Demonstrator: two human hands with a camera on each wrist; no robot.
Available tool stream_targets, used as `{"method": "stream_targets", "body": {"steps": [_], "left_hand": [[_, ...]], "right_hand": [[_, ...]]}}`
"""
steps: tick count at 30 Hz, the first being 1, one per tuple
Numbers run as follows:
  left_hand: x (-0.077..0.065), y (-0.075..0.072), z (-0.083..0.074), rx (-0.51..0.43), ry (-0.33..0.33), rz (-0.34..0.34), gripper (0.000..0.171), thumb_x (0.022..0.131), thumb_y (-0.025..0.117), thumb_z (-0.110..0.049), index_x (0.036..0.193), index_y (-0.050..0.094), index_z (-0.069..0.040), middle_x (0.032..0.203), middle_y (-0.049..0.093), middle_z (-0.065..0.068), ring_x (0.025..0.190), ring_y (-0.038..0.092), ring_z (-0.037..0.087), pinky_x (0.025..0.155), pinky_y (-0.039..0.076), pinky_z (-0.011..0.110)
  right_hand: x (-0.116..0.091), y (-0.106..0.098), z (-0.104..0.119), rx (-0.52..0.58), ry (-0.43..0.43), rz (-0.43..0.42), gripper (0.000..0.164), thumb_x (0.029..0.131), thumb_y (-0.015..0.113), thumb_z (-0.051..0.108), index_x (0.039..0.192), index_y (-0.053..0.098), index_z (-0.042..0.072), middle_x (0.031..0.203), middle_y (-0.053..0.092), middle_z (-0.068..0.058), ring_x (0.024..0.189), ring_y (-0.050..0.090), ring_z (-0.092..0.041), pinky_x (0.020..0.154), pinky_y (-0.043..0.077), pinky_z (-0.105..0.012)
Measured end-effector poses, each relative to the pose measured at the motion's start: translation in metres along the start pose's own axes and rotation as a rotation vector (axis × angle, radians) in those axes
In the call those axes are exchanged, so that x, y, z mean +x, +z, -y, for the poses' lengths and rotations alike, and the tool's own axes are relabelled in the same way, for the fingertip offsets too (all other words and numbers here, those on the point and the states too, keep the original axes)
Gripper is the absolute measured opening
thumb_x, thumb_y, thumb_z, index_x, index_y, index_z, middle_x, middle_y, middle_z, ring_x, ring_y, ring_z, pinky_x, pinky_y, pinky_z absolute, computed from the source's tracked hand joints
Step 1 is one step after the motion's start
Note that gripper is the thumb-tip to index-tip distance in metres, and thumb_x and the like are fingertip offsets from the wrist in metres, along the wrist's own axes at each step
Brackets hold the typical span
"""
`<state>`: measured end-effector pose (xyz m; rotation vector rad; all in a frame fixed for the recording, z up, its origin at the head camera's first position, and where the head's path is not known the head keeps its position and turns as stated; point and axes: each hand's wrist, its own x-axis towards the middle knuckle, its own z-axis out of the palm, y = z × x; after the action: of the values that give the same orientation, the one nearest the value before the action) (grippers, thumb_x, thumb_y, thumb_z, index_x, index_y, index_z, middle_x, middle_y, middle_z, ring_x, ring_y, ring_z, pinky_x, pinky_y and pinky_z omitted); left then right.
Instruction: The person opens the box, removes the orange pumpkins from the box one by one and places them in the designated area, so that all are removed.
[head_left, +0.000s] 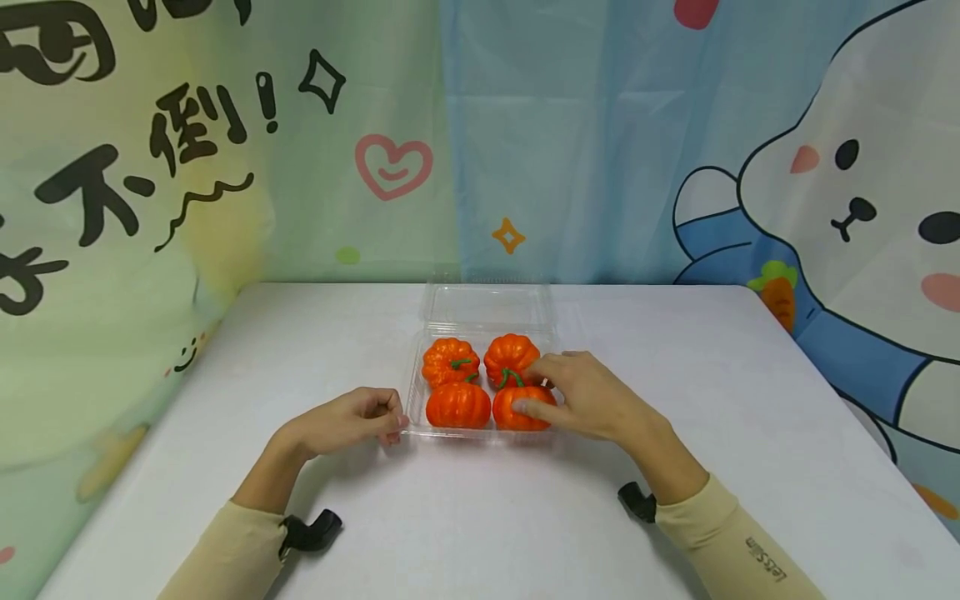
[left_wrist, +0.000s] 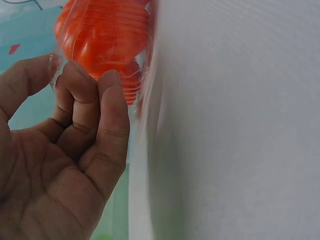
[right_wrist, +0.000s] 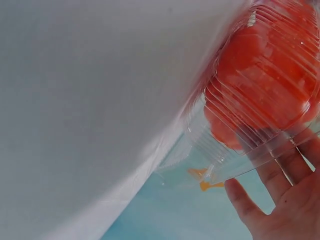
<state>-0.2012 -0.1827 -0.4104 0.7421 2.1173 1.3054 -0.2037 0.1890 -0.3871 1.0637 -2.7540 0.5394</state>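
Observation:
A clear plastic clamshell box sits on the table with several small orange pumpkins in it. The rear-left pumpkin and rear-right pumpkin have green stems; the front-left pumpkin lies beside the front-right one. My left hand pinches the box's front-left corner between thumb and fingers, seen close in the left wrist view. With thumb in front and fingers over the top, my right hand holds the front-right pumpkin inside the box. In the right wrist view its fingers reach past the clear side wall.
Behind the pumpkins the box's clear lid lies folded back toward the table's far edge. The white table ends at a printed curtain. A black wrist mount sticks out from each sleeve.

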Motion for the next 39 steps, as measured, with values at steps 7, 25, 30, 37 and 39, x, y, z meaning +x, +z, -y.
{"method": "stream_targets", "body": {"steps": [7, 25, 30, 37, 39], "left_hand": [[0.001, -0.001, 0.0, 0.006, 0.002, 0.002, 0.018, 0.104, 0.056, -0.014, 0.096, 0.059, 0.001, 0.091, 0.066, 0.018, 0.086, 0.064, 0.029, 0.082, 0.051, 0.029], [0.0, -0.002, 0.001, -0.006, -0.005, 0.0, 0.017, 0.104, 0.056, -0.014, 0.097, 0.06, 0.001, 0.09, 0.066, 0.017, 0.086, 0.064, 0.029, 0.083, 0.052, 0.029], [-0.001, -0.002, 0.003, -0.025, -0.013, 0.001, 0.018, 0.104, 0.057, -0.016, 0.098, 0.06, 0.0, 0.091, 0.067, 0.018, 0.086, 0.065, 0.028, 0.084, 0.052, 0.029], [-0.001, -0.002, 0.001, -0.012, -0.006, 0.002, 0.018, 0.104, 0.057, -0.016, 0.098, 0.06, 0.001, 0.091, 0.066, 0.018, 0.086, 0.065, 0.03, 0.083, 0.052, 0.029], [-0.001, -0.002, 0.001, -0.012, -0.011, 0.002, 0.018, 0.104, 0.057, -0.016, 0.098, 0.06, 0.001, 0.091, 0.066, 0.017, 0.086, 0.065, 0.029, 0.084, 0.052, 0.029]], "right_hand": [[-0.001, -0.002, 0.004, -0.072, 0.017, 0.04, 0.052, 0.09, 0.069, 0.061, 0.111, 0.073, 0.014, 0.111, 0.072, 0.0, 0.111, 0.067, -0.02, 0.109, 0.039, -0.063], [0.0, -0.008, 0.006, 0.112, 0.071, 0.141, 0.05, 0.091, 0.072, 0.053, 0.121, 0.072, 0.013, 0.122, 0.068, 0.001, 0.124, 0.06, -0.023, 0.118, 0.025, -0.066], [-0.003, -0.01, 0.005, 0.146, 0.061, 0.115, 0.05, 0.091, 0.072, 0.054, 0.123, 0.071, 0.016, 0.122, 0.067, 0.003, 0.12, 0.061, -0.022, 0.113, 0.039, -0.056], [-0.007, -0.015, 0.0, 0.296, 0.014, 0.041, 0.042, 0.091, 0.077, 0.044, 0.124, 0.07, 0.019, 0.122, 0.068, 0.01, 0.117, 0.062, -0.015, 0.1, 0.052, -0.047], [-0.008, -0.016, -0.002, 0.32, -0.005, 0.023, 0.041, 0.091, 0.079, 0.04, 0.125, 0.07, 0.02, 0.122, 0.067, 0.011, 0.116, 0.062, -0.013, 0.099, 0.053, -0.046]]}}
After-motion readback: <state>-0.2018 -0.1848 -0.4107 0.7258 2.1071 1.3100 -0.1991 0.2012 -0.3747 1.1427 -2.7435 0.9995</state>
